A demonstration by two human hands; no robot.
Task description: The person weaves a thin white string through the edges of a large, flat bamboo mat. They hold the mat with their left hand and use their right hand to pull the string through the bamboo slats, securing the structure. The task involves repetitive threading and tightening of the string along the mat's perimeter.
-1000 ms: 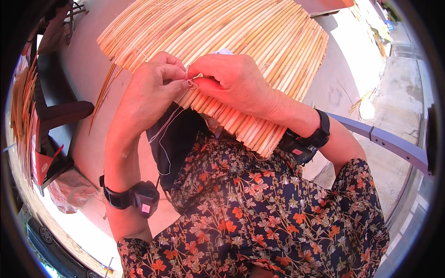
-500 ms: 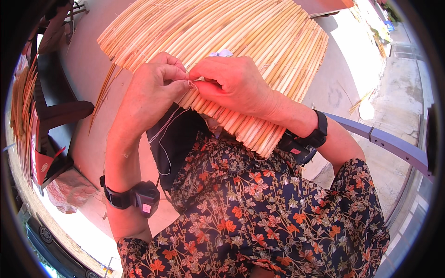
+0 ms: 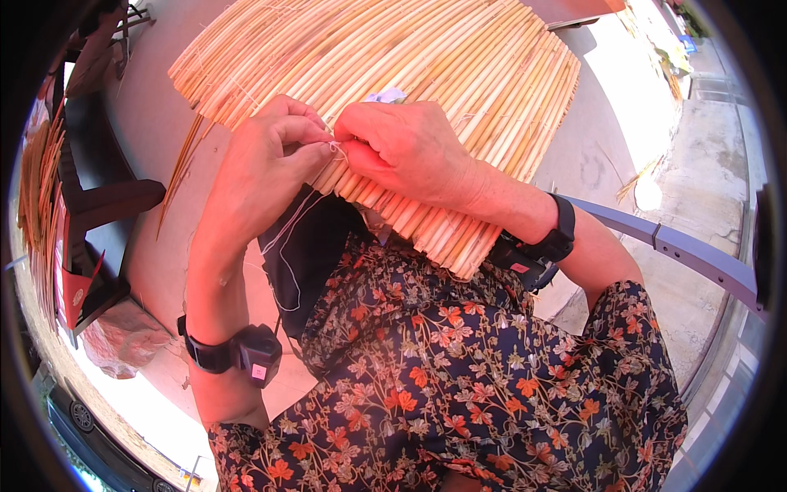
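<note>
Where the reed mat (image 3: 426, 49) lies: upper centre.
Thread (image 3: 334, 148): looped at the mat's lower-left edge — ends dangling below.
Left hand (image 3: 279, 156): fingertips pinched on the thread.
Right hand (image 3: 406, 152): curled over the mat — whether gripping, I can't tell.

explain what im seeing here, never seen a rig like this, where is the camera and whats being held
No machine here: these are a person's own hands, bare, with black armbands worn above them. The view comes from a fisheye camera on that person's head, looking down, so straight edges bend. In front spreads a mat of pale stalks, with a small whitish thing on it. The left hand pinches thread at the mat's edge; the right hand is beside it, its grip unclear.
</note>
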